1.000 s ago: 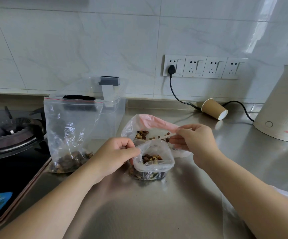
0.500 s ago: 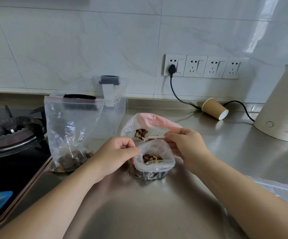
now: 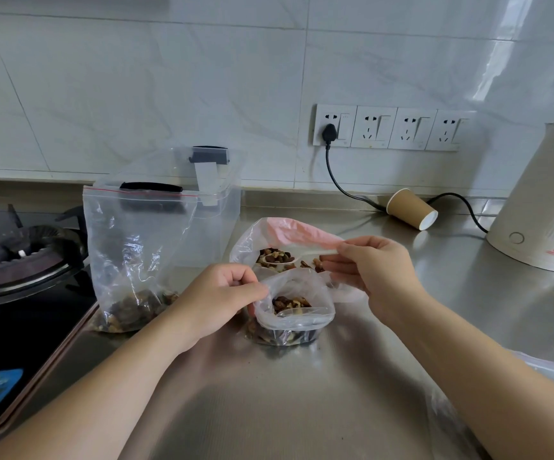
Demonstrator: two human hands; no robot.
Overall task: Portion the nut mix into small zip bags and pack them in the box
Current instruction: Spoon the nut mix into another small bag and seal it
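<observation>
A small zip bag (image 3: 293, 315) stands on the steel counter (image 3: 302, 410) in front of the person, its clear mouth folded open and a layer of brown and pale nuts in its bottom. The left hand (image 3: 217, 300) pinches the bag's left rim between thumb and fingers. The right hand (image 3: 373, 272) grips the handle of a white plastic spoon (image 3: 297, 257), whose bowl is heaped with nuts and sits over the open pink-tinted bag (image 3: 288, 237) of nut mix just behind the small one. To the left, a larger zip bag (image 3: 136, 257) with nuts at the bottom stands against the clear plastic box (image 3: 217, 207).
</observation>
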